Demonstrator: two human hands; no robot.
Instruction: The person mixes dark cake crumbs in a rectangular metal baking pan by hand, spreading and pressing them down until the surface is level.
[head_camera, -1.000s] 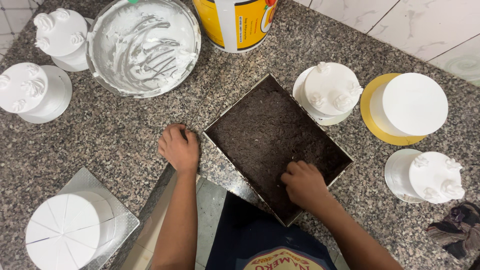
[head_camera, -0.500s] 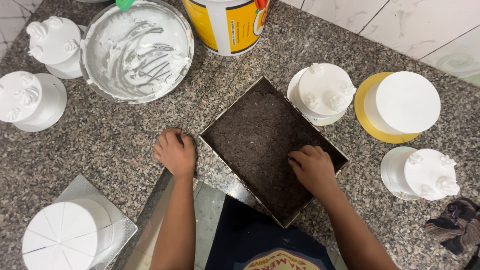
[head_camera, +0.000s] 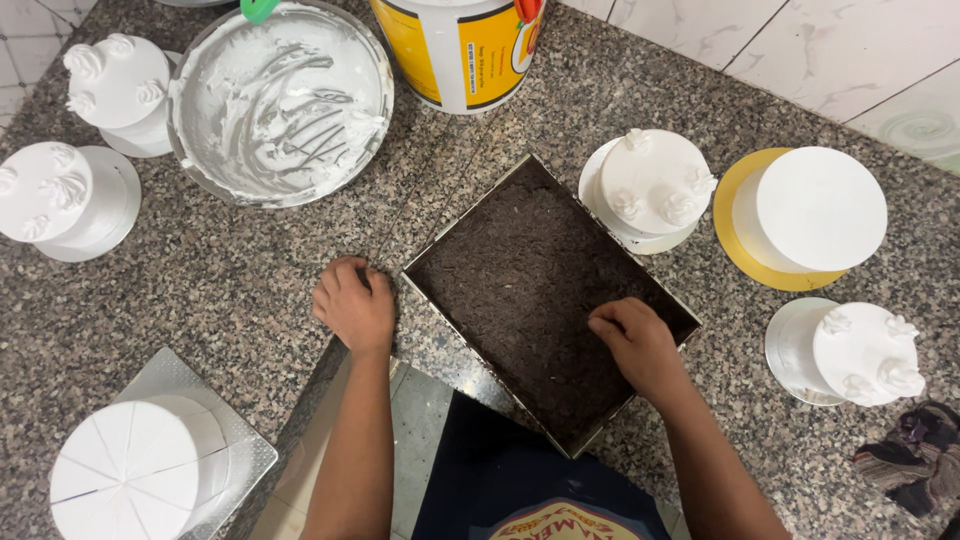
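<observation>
With the right hand (head_camera: 640, 345) curled, pressing into the crumb-filled tray (head_camera: 520, 270), and the left hand (head_camera: 355, 305) clenched on the surface (head_camera: 230, 290) at its nine o'clock corner, a hard shove could skid the tray into the small frosted cake (head_camera: 655, 185) at one o'clock.

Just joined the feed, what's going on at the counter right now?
A person is working dark crumbs in a rectangular tray on the granite counter. The right hand presses into the crumbs; the left hand rests fisted on the counter beside the tray's corner. White iced cakes and a bowl of white icing stand around.
</observation>
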